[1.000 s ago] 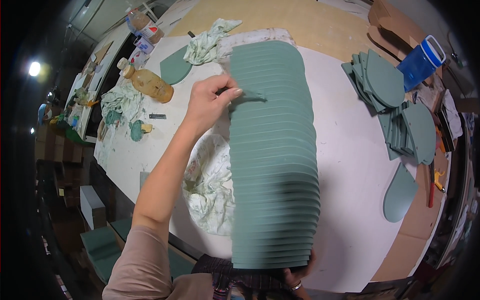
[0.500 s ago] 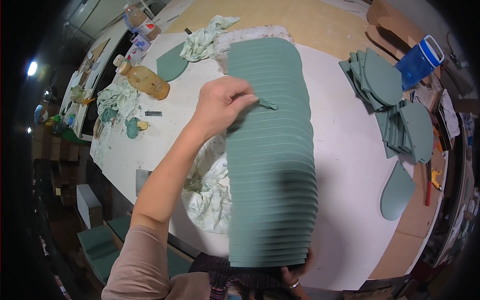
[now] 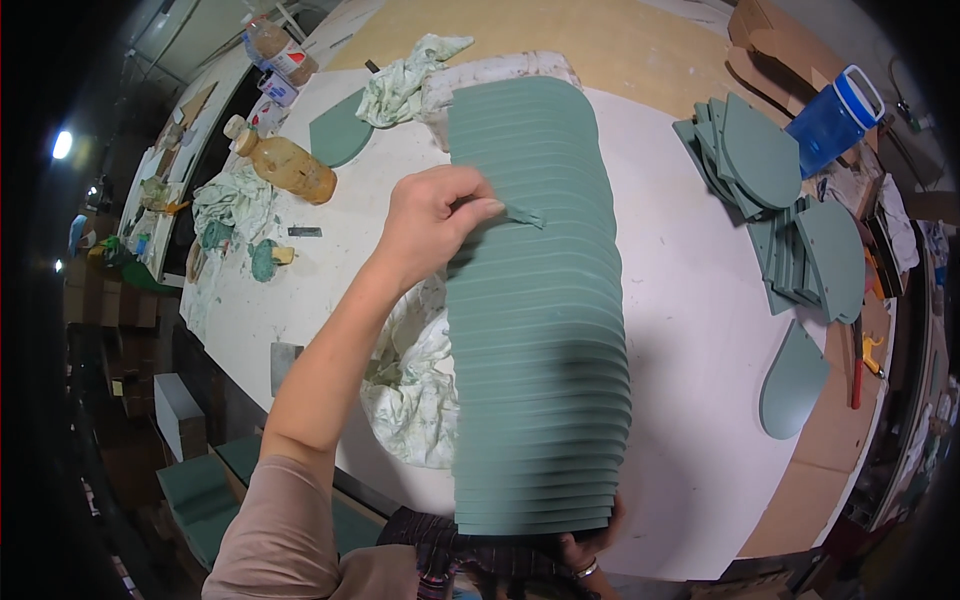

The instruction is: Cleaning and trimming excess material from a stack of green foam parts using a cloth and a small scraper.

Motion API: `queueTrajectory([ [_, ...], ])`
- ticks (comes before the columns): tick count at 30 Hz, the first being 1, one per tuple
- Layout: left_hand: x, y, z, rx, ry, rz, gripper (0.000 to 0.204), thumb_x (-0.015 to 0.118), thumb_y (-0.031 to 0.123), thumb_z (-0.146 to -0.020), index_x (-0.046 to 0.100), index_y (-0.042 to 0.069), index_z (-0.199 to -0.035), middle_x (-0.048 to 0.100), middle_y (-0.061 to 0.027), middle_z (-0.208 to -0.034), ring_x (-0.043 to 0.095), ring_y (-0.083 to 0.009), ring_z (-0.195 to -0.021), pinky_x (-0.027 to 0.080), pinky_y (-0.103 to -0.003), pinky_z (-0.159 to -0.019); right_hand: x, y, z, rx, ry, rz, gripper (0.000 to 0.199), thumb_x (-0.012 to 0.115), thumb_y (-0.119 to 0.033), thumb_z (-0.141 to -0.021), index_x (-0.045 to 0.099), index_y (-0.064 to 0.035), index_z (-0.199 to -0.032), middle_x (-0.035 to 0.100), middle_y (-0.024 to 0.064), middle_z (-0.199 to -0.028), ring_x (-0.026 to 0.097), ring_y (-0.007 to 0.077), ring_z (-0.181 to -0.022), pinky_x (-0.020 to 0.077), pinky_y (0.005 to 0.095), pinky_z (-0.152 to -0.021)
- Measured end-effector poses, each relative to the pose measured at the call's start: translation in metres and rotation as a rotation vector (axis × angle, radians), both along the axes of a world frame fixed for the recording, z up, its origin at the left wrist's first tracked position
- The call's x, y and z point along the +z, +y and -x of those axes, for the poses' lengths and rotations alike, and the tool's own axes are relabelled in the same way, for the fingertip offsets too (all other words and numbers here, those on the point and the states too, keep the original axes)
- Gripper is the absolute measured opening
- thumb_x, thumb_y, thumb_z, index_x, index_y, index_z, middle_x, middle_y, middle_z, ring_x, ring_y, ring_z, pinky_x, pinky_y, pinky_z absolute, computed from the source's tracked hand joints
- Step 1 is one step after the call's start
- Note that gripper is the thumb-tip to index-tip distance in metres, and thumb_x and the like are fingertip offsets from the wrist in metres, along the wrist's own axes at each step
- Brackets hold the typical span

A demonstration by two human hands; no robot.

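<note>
Room (image 3: 120, 320) ran dark along my left, one lamp (image 3: 62, 145) glowing there. Worktable (image 3: 690, 300) below me: white top, tan board (image 3: 560, 35) across the far side, cardboard (image 3: 790, 500) along the right edge. Down its middle lay the green panel row (image 3: 540, 300), overlapped like shingles, long axis running from my body out across the table. It lay to the right of my left hand (image 3: 432, 215) and partly beneath the fingertips, which reached over its left edge in the farther half. My right hand (image 3: 597, 540) was nearer the close end, at the right corner, mostly hidden; I could not tell how it gripped. Stacked panels (image 3: 765, 160) right of the row, well apart, near a blue jug (image 3: 830, 125). Crumpled white cloth (image 3: 412, 400) just left; amber bottle (image 3: 290, 168) farther out. Smallest: a green strip (image 3: 526, 217), pinched between left thumb and finger, free end over the panels, contact unclear.
</note>
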State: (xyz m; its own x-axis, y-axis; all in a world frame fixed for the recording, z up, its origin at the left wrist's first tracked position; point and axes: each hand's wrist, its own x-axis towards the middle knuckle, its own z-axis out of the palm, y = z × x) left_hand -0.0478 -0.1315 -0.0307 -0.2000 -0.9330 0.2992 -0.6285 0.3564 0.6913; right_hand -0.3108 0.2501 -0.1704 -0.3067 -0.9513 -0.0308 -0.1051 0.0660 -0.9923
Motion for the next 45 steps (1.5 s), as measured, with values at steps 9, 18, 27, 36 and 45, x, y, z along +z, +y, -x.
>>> queueTrajectory([
  [9, -0.004, 0.02, -0.019, 0.093, 0.186, -0.025, 0.013, 0.071, 0.008, -0.085, 0.064, -0.003, -0.081, 0.059, -0.0021, -0.067, 0.05, -0.0091, -0.062, 0.041, -0.026, -0.057, 0.005, -0.003, 0.001, 0.007, 0.056, 0.0, 0.109, 0.085, -0.05, -0.067, 0.034, 0.009, -0.144, 0.05, 0.0205, -0.133, 0.053, 0.032, -0.121, 0.0432, 0.0445, -0.103],
  [18, -0.015, 0.039, -0.043, 0.218, 0.413, -0.135, 0.012, 0.069, 0.01, -0.092, 0.066, 0.002, -0.084, 0.059, 0.0042, -0.071, 0.046, -0.0032, -0.064, 0.037, -0.021, -0.058, 0.005, -0.004, 0.001, 0.017, 0.001, 0.018, 0.11, 0.086, -0.048, -0.069, 0.031, 0.0084, -0.146, 0.05, 0.0209, -0.136, 0.052, 0.0321, -0.123, 0.0419, 0.0447, -0.105],
  [27, -0.017, 0.06, -0.056, 0.302, 0.493, -0.16, 0.012, 0.069, 0.009, -0.092, 0.065, 0.002, -0.083, 0.06, 0.0022, -0.073, 0.049, -0.0043, -0.067, 0.038, -0.021, -0.061, 0.003, -0.002, -0.001, 0.017, -0.039, 0.03, 0.108, 0.084, -0.045, -0.072, 0.028, 0.0084, -0.147, 0.048, 0.0222, -0.137, 0.051, 0.0322, -0.125, 0.0413, 0.0447, -0.106],
  [36, -0.025, 0.077, -0.054, 0.281, 0.575, -0.216, 0.01, 0.069, 0.008, -0.091, 0.065, 0.001, -0.085, 0.061, 0.0017, -0.075, 0.051, -0.0047, -0.069, 0.04, -0.021, -0.064, 0.023, -0.014, -0.001, -0.064, -0.025, -0.057, 0.107, 0.084, -0.05, -0.071, 0.032, 0.0087, -0.145, 0.049, 0.0218, -0.135, 0.051, 0.032, -0.124, 0.0418, 0.0446, -0.105],
  [45, -0.012, 0.109, -0.059, 0.2, 0.457, -0.272, 0.01, 0.068, 0.01, -0.093, 0.065, 0.001, -0.089, 0.064, 0.0002, -0.079, 0.055, -0.0056, -0.073, 0.044, -0.02, -0.068, 0.013, -0.008, -0.002, -0.04, 0.019, -0.046, 0.104, 0.082, -0.05, -0.073, 0.034, 0.0089, -0.144, 0.05, 0.0216, -0.133, 0.051, 0.0317, -0.123, 0.0413, 0.0442, -0.104],
])
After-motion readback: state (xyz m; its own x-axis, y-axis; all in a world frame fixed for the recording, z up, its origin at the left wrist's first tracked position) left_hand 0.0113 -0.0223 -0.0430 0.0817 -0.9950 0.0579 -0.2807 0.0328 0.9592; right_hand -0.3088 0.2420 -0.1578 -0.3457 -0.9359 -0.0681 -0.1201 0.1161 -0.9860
